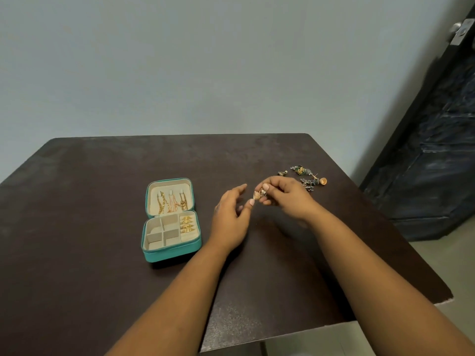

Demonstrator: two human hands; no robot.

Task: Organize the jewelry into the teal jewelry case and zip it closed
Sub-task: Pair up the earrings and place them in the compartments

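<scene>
While our right hand point(285, 199) pinches a small gold earring point(259, 194), our left hand point(231, 214) hovers beside it, fingers loose and holding nothing. Left of both hands lies the open teal jewelry case point(171, 222); more earrings point(308, 177) lie beyond the right hand. We read no writing.

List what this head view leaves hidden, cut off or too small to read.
- Gold piece: pinched by the right hand; too small to name.
- Loose jewelry pile: partly behind that hand.
- Left hand: palm turned away.
- Teal case: zipper too small to see.
- Table: cut by the left edge.
</scene>
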